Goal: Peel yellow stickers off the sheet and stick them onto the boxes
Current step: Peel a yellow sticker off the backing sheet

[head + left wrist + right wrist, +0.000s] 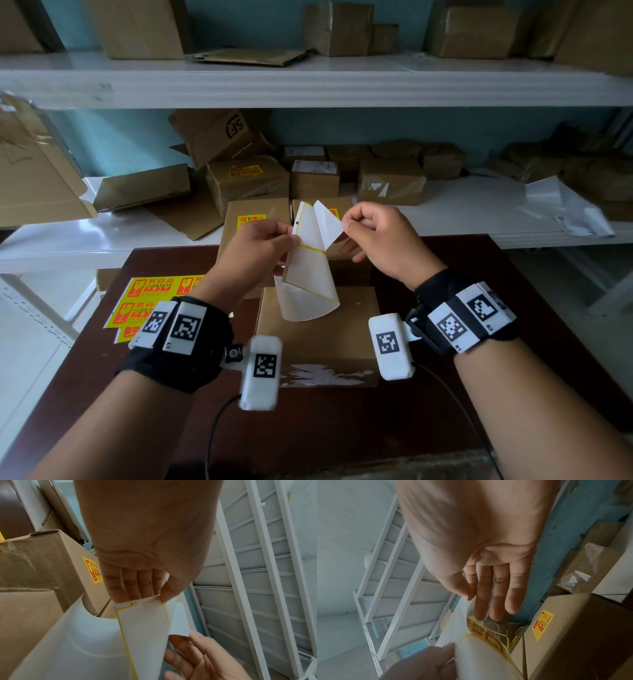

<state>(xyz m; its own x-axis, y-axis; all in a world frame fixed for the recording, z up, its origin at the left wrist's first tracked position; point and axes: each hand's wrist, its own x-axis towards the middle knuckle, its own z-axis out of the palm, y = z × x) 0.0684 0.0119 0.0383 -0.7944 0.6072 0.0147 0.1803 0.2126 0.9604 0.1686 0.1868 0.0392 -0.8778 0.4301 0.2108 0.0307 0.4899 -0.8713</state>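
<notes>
Left hand (255,246) pinches the limp backing sheet (310,274) while right hand (373,233) pinches a half-peeled sticker (327,222) by its corner: thin, tacky, likely to curl.

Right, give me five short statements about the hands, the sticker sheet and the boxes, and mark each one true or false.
1. The left hand holds the backing sheet up off the table. True.
2. The right hand rests flat on the table. False: it is raised, pinching the sticker being peeled off the sheet.
3. A sheet of yellow stickers lies on the table to the left. True.
4. The box under the hands has a yellow sticker on top. False: none shows on its top.
5. No box has a sticker yet. False: a shelf box carries one.
</notes>
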